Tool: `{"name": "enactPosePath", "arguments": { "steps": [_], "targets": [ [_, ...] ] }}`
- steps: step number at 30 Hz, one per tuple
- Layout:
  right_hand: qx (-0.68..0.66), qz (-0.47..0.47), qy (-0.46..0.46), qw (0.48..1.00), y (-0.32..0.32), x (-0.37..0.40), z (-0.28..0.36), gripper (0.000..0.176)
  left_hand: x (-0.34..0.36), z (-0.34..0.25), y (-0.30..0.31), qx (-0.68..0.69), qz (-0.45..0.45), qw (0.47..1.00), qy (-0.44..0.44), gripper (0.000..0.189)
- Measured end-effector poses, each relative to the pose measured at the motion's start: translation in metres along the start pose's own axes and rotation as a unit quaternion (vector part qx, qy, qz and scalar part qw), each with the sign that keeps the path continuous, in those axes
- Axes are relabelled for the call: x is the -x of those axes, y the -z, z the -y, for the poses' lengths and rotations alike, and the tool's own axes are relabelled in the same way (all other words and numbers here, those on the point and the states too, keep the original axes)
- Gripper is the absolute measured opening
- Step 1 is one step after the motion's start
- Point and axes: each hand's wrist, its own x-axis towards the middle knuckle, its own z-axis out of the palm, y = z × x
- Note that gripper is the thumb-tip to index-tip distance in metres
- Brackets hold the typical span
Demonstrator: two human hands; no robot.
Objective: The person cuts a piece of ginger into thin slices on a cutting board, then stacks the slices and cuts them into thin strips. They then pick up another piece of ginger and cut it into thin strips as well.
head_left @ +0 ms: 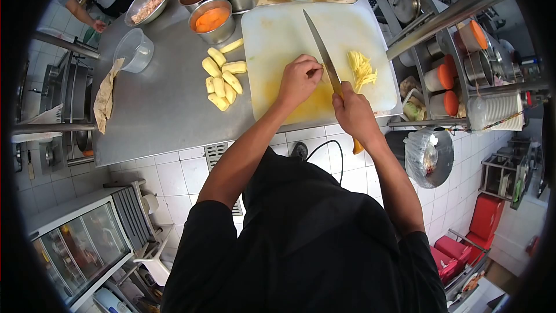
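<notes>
My right hand [355, 110] is closed round the yellow handle of a long kitchen knife [324, 52], whose blade points away from me over the white cutting board [272, 29]. Just left of the blade, my left hand [301, 80] has its fingers curled together above the board. Whatever they may pinch is too small to make out. A pile of thin yellow strips [362, 68] lies on the board, right of the knife. Several peeled yellow pieces, plantain-like in shape [223, 78], are heaped on the steel table left of the board. Yellow juice stains the board beneath my hands.
A metal bowl of orange pieces [213, 21], a clear plastic tub [135, 50] and a crumpled cloth [107, 97] are on the steel table [168, 116]. A lined bin [430, 159] stands below right. Another person's hand [99, 25] shows at far left.
</notes>
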Motion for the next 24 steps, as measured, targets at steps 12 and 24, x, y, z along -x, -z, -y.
{"name": "enactPosePath", "arguments": {
  "steps": [12, 24],
  "targets": [
    [0.039, 0.025, 0.008, 0.999, 0.001, -0.010, 0.005, 0.021, 0.000, -0.002, 0.002, -0.005, 0.002, 1.000, -0.002, 0.006],
    [0.012, -0.002, 0.007, 1.000, 0.000, -0.012, -0.003, 0.019, 0.001, -0.002, 0.002, -0.006, -0.005, 1.000, 0.009, 0.005]
  ]
}}
